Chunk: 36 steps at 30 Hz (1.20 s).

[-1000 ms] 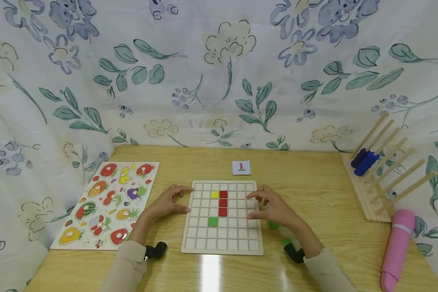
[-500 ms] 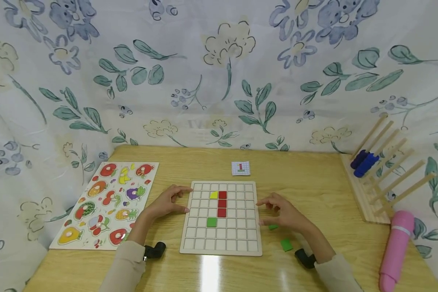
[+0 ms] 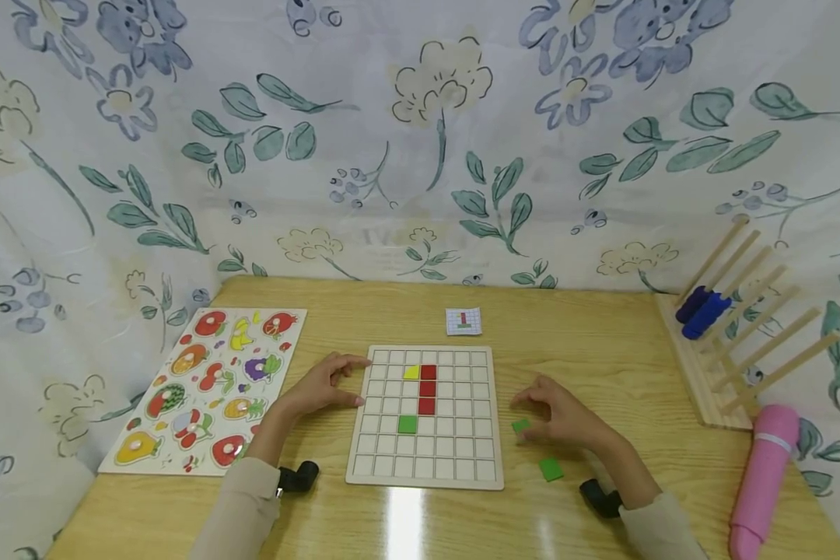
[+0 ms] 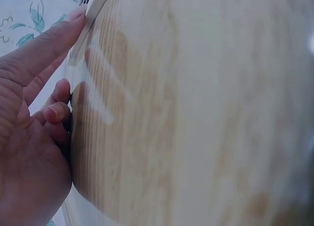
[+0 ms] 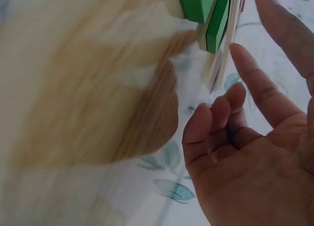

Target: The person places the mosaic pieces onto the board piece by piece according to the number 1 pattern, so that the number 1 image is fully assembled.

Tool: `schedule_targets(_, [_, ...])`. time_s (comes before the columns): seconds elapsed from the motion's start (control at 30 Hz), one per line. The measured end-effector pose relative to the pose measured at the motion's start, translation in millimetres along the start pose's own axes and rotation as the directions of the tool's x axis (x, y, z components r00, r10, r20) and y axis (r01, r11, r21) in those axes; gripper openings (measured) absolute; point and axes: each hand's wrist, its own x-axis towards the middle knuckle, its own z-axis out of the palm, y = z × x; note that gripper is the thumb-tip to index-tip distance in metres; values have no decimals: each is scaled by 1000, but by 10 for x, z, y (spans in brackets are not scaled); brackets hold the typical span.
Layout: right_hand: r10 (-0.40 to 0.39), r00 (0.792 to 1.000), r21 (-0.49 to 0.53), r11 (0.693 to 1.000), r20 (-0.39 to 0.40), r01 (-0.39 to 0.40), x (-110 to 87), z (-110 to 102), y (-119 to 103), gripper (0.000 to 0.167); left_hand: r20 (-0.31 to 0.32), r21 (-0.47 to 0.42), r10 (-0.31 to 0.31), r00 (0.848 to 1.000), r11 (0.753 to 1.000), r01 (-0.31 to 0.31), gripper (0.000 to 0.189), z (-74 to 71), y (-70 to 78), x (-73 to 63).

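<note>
A white grid board [image 3: 462, 447] lies on the table, bearing red square tiles [image 3: 428, 389] in a column, a yellow tile [image 3: 412, 372] and a green tile [image 3: 407, 424]. My left hand [image 3: 322, 389] rests beside it, thumb and index fingertips touching its left edge. Right of the board, my right hand [image 3: 563, 416] hovers with thumb and index finger spread around a loose green square tile [image 3: 520, 425]. In the right wrist view, those fingers [image 5: 260, 83] stand apart from the green tiles [image 5: 217, 24]. Another loose green tile [image 3: 551, 470] lies nearer the table's front.
Behind the board lies a small pattern card [image 3: 463, 321]. At left is a fruit puzzle board [image 3: 182, 389]. On the right stand a wooden peg rack [image 3: 714, 365] with blue beads and a pink cylindrical object [image 3: 763, 474].
My right hand has moved right, from over the board's right side to the loose green tile. Both loose green tiles now show more fully. The left hand stays put.
</note>
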Motion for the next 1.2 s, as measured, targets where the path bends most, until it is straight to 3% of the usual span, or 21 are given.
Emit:
schedule_targets(0.43, [46,999,-85,995,14,-45,-94,-47,22,26,19,27,20,1000,999,-21,63,-18,5,33])
schedule_targets(0.63, [45,999,-116,992,-16,-47,-115,-33,18,21,18,32,19,1000,999,-19,63,-17,23,34])
schedule_targets(0.93, [40,995,-252,966,-94,-63,-104,5,-38,19,15,36,14,1000,999,-14,62,-8,-4,28])
schedule_targets(1.2, [38,993,-213,975,-112,-61,-85,20,-83,18,12,22,13,1000,1000,-13,63,-6,-20,3])
